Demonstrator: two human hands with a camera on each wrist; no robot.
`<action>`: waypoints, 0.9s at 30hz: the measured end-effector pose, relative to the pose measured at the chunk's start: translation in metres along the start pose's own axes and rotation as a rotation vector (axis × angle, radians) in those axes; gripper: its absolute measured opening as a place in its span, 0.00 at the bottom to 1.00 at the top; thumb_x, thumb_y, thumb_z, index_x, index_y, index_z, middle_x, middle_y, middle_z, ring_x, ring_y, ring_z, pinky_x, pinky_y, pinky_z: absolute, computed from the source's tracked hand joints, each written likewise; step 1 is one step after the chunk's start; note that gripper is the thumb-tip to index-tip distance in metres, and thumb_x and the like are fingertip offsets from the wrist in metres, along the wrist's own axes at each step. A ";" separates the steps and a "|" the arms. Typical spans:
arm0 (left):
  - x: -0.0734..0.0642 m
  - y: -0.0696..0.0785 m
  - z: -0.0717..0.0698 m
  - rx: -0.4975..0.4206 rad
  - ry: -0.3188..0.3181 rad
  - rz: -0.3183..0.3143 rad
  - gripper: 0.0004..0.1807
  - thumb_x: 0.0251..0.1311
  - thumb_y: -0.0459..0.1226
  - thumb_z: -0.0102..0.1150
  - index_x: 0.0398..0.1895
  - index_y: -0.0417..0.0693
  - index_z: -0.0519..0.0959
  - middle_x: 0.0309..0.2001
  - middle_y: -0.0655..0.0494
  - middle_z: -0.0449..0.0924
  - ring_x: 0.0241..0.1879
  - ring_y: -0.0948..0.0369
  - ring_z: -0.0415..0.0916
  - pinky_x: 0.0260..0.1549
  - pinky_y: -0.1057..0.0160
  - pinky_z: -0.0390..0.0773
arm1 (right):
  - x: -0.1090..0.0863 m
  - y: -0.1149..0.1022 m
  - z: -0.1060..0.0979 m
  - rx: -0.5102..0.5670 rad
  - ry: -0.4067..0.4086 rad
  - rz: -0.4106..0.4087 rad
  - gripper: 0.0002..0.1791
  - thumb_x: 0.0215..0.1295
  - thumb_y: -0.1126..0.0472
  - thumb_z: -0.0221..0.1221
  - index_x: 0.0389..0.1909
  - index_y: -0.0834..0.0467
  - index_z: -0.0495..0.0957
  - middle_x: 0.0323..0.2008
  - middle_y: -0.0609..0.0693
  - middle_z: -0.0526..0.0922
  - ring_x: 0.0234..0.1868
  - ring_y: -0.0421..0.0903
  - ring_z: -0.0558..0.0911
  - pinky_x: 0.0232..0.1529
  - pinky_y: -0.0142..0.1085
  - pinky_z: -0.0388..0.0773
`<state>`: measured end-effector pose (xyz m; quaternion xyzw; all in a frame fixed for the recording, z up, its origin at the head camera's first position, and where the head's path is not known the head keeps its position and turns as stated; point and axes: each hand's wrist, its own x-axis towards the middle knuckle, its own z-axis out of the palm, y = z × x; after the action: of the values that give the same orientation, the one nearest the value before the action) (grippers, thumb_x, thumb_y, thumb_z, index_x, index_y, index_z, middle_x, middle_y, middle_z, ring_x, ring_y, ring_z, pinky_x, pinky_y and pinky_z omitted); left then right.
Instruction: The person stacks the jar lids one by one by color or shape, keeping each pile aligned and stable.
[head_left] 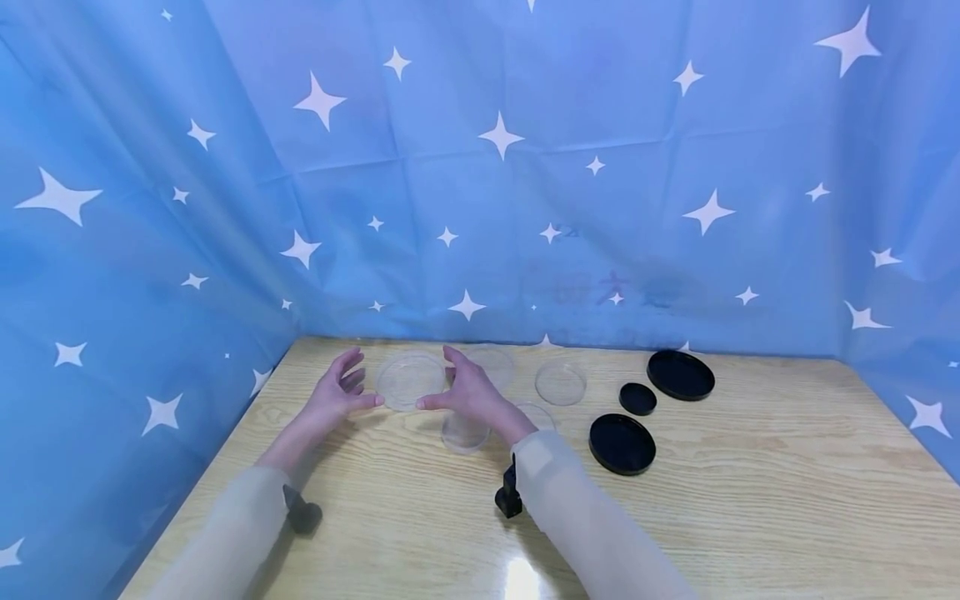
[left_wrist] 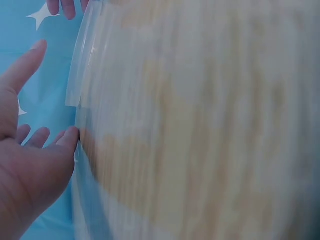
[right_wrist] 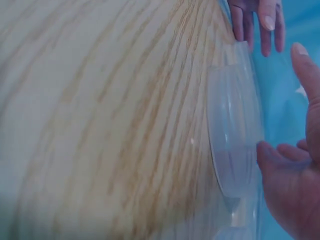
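Note:
A clear round shallow dish [head_left: 410, 381] lies at the back left of the wooden table, between the two hands. On its left is my left hand [head_left: 339, 395], fingers spread and thumb tip right at the near rim. My right hand [head_left: 474, 393] stands at the other side, thumb pointing toward the same rim and fingers raised behind. Neither hand curls round the dish. Low at table level, the right wrist view shows clear dishes [right_wrist: 232, 130] close to the right thumb; a clear wall [left_wrist: 82, 60] rises beyond the left hand in the left wrist view.
Another clear dish [head_left: 465, 433] sits under the right wrist, partly hidden, with more clear dishes [head_left: 561, 383] behind and right. Three black round dishes, two large [head_left: 622, 444] [head_left: 680, 375] and one small [head_left: 637, 398], lie farther right. A blue starred curtain [head_left: 480, 208] borders the table.

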<state>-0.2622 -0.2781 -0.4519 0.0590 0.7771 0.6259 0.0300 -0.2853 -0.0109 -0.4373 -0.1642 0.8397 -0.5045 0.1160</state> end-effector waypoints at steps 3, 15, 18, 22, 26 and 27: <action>0.002 0.000 0.000 -0.018 -0.005 -0.021 0.59 0.56 0.26 0.73 0.82 0.39 0.42 0.81 0.39 0.44 0.78 0.40 0.47 0.72 0.47 0.57 | 0.001 0.003 0.001 0.025 -0.012 0.001 0.64 0.52 0.52 0.79 0.82 0.59 0.48 0.77 0.59 0.61 0.73 0.55 0.68 0.68 0.47 0.70; 0.008 -0.003 -0.004 -0.083 -0.064 -0.054 0.56 0.57 0.21 0.68 0.81 0.35 0.40 0.80 0.36 0.45 0.78 0.40 0.47 0.73 0.50 0.56 | 0.006 0.003 0.006 0.064 -0.022 0.020 0.62 0.53 0.57 0.79 0.82 0.59 0.49 0.76 0.58 0.62 0.73 0.56 0.68 0.68 0.47 0.70; 0.009 -0.003 -0.004 -0.066 -0.074 -0.060 0.57 0.56 0.21 0.69 0.81 0.35 0.41 0.79 0.35 0.46 0.77 0.40 0.48 0.73 0.50 0.56 | 0.007 0.002 0.008 0.062 -0.029 0.030 0.61 0.53 0.58 0.79 0.82 0.59 0.50 0.76 0.57 0.62 0.72 0.55 0.68 0.67 0.46 0.70; 0.010 -0.003 -0.005 -0.056 -0.079 -0.060 0.57 0.55 0.21 0.69 0.81 0.34 0.42 0.79 0.34 0.48 0.77 0.41 0.49 0.73 0.49 0.56 | 0.010 0.000 0.010 0.048 -0.034 0.042 0.60 0.53 0.58 0.79 0.81 0.58 0.51 0.76 0.56 0.63 0.72 0.55 0.69 0.67 0.46 0.71; 0.011 -0.004 -0.006 -0.056 -0.086 -0.063 0.56 0.54 0.20 0.69 0.81 0.34 0.43 0.79 0.34 0.48 0.77 0.41 0.49 0.73 0.50 0.56 | 0.011 -0.001 0.011 0.027 -0.035 0.043 0.59 0.53 0.60 0.79 0.81 0.59 0.52 0.75 0.57 0.65 0.72 0.55 0.69 0.68 0.45 0.70; 0.011 -0.004 -0.006 -0.056 -0.087 -0.065 0.56 0.54 0.20 0.69 0.81 0.34 0.43 0.78 0.34 0.48 0.77 0.41 0.49 0.73 0.50 0.56 | 0.011 -0.002 0.010 0.020 -0.037 0.042 0.59 0.53 0.61 0.78 0.81 0.59 0.52 0.75 0.58 0.65 0.72 0.55 0.69 0.68 0.45 0.69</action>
<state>-0.2738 -0.2837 -0.4546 0.0602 0.7587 0.6430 0.0858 -0.2914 -0.0246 -0.4409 -0.1545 0.8355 -0.5074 0.1437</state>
